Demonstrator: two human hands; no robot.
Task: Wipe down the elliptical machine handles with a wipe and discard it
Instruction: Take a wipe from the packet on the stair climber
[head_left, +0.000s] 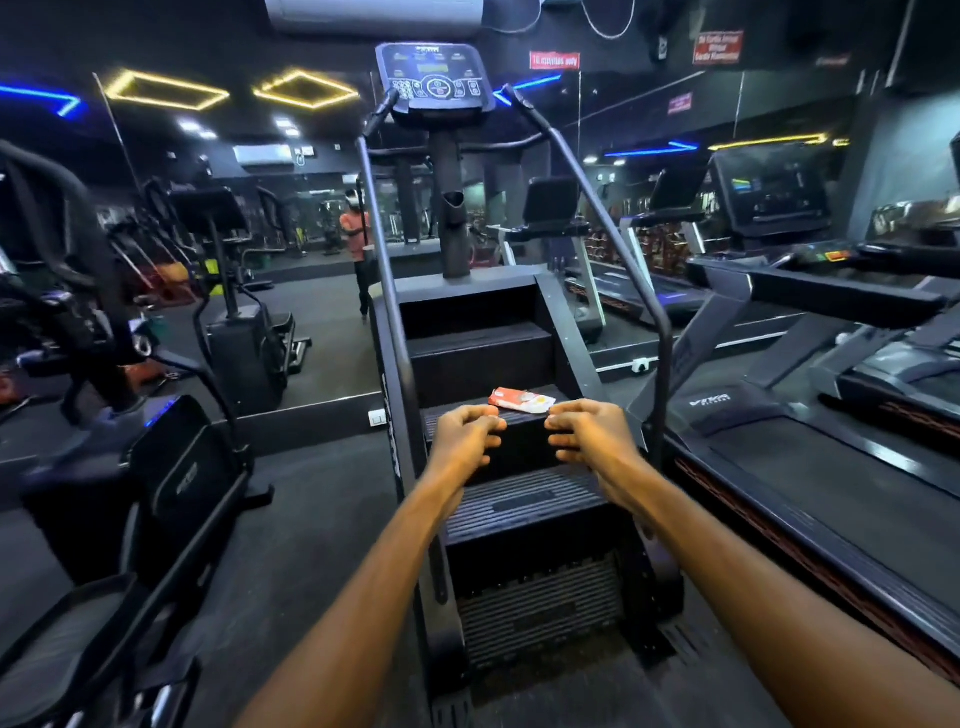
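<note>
Red-and-white foil wipe packet (521, 400) on the step (519, 447) looks light, crinkly and slippery, best pinched by an edge; left hand (464, 435) and right hand (589, 434) hover loosely curled, holding nothing.

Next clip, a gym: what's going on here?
A person stands facing a stair machine, both arms stretched out. The left hand and right hand have loosely curled fingers and hold nothing, close to a red and white packet lying on a step. The handles are untouched; no wipe is out yet.
</note>
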